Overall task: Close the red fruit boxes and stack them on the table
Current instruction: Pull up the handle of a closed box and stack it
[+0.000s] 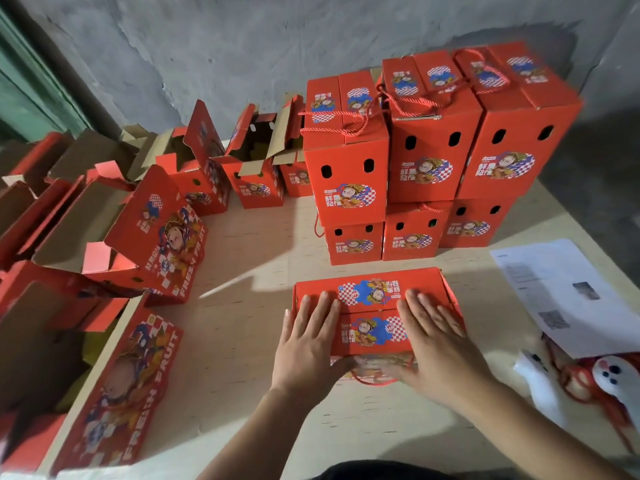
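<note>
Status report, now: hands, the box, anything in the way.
Left hand and right hand flat on the near box, pressing its top flaps down. Stack stands behind, two high. Bare table between; nothing blocking.

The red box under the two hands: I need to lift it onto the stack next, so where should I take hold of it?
Probably by its two short ends, one hand from each side. The red box lies flat with its lid flaps down, and the left hand and right hand press on top. The rope handle at the near edge is another option, though blurred here.
</note>
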